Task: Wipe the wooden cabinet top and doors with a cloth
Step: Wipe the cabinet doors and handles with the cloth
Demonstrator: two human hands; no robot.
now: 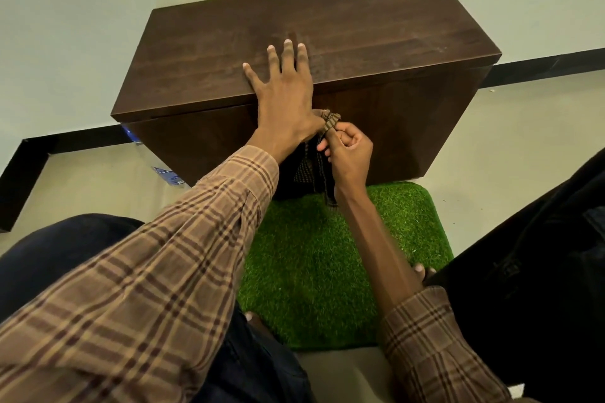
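Observation:
A dark brown wooden cabinet (360, 36) stands against a pale wall, its top and front doors facing me. My left hand (284, 91) lies flat on the front edge of the top, fingers spread, holding nothing. Just below it, my right hand (348, 154) is closed on a brown checked cloth (329, 123), bunched at the top of the front doors near their middle. The rest of the cloth hangs down in front of the doors, partly hidden behind my wrists.
A green artificial-grass mat (327, 271) lies on the floor before the cabinet. My knees in dark trousers flank it. A plastic bottle with a blue label (167, 175) lies at the cabinet's left foot. A black skirting runs along the wall.

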